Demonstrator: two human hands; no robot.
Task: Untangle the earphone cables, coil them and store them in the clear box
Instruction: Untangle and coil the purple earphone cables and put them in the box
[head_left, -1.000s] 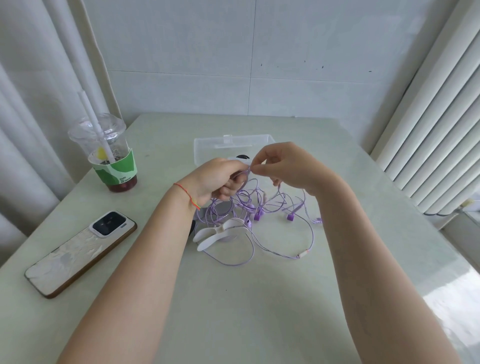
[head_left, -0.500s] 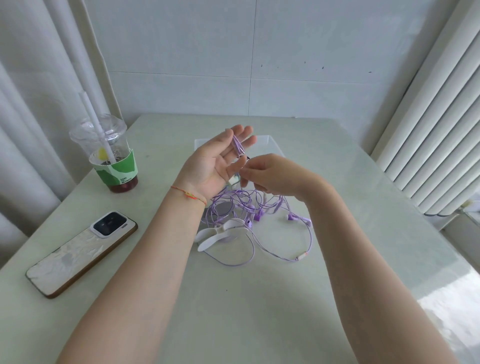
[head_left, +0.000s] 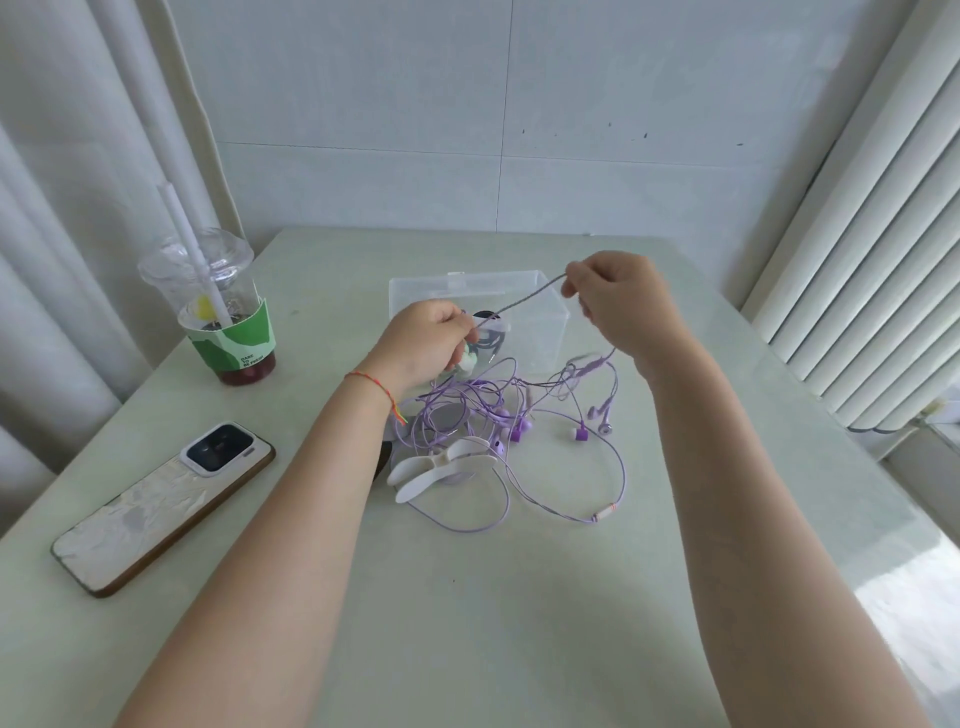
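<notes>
A tangle of purple earphone cables lies on the table in front of the clear box. My left hand grips one end of a cable, its fingers curled just above the tangle. My right hand pinches the same cable higher up and to the right, over the box's right end. Between the two hands a taut stretch of cable runs diagonally. Loose earbuds and an inline remote rest on the table.
A white clip-like piece sits at the tangle's near-left edge. A phone lies face down at left. An iced drink cup with a straw stands at the back left. White blinds line the right side.
My left hand closed from an open palm and dropped toward the tangle. My right hand moved up and right, drawing a stretch of cable taut between the hands.
</notes>
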